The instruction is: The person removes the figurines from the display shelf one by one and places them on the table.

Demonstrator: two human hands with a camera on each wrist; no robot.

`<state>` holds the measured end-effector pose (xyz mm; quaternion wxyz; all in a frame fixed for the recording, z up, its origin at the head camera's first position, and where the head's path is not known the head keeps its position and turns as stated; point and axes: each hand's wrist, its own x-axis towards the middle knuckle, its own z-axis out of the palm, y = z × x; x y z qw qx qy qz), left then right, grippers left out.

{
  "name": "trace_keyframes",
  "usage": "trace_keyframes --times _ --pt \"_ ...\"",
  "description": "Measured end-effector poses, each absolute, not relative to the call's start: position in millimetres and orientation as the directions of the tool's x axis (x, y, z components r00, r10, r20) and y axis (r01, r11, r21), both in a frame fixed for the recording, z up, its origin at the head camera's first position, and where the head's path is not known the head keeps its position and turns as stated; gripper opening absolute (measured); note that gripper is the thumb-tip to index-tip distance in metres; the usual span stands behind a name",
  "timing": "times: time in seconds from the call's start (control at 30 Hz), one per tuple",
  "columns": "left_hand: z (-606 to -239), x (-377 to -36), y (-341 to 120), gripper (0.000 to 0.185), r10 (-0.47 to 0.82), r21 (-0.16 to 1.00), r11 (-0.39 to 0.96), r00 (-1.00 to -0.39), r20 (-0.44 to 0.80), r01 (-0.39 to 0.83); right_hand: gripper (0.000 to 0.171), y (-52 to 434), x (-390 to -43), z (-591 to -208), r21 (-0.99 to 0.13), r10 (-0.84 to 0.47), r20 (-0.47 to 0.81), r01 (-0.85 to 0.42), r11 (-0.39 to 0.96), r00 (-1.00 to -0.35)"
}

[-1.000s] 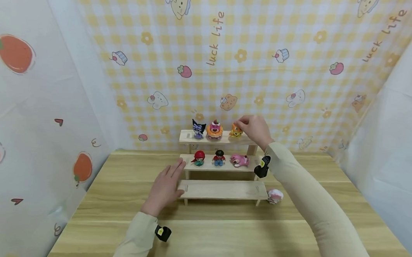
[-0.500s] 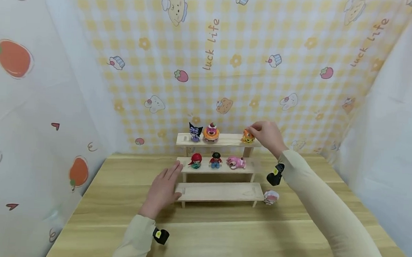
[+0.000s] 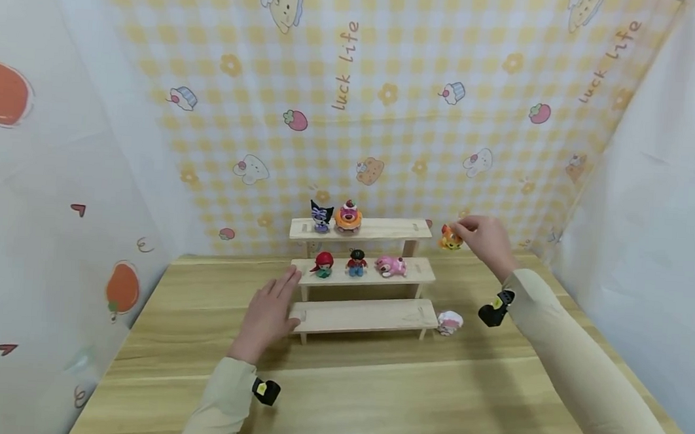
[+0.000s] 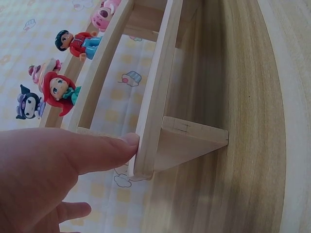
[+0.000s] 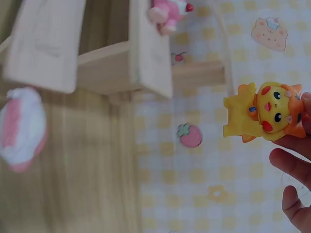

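My right hand pinches a yellow toy figurine with an orange hood by its head, in the air just right of the top shelf. The left hand rests with straight fingers against the left end of a three-tier wooden display stand, its thumb touching the lowest board in the left wrist view. On the top tier stand a black-and-purple figurine and a pink bear in an orange ring. The middle tier bears a red-haired figurine, a black-haired figurine and a lying pink bear.
A white-and-pink figurine sits on the wooden table beside the lowest tier's right end. Behind the stand hangs a yellow checked cloth; white cloths flank the table on both sides.
The right hand has lifted the yellow figurine off the top tier and carried it rightward, past the shelf's end. The left hand stays at the stand; the head view has shifted slightly.
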<state>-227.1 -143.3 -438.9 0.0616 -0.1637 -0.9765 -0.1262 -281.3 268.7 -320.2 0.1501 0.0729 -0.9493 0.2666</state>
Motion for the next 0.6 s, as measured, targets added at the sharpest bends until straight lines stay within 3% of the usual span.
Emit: trace_keyframes --times 0.6 --pt "-438.5 -227.5 -143.6 0.097 0.328 0.230 0.901 -0.925 0.190 0.367 0.027 310.1 -241.7 -389.4 -0.467 -0.030 0.281 -0.163 0.869 -0.959"
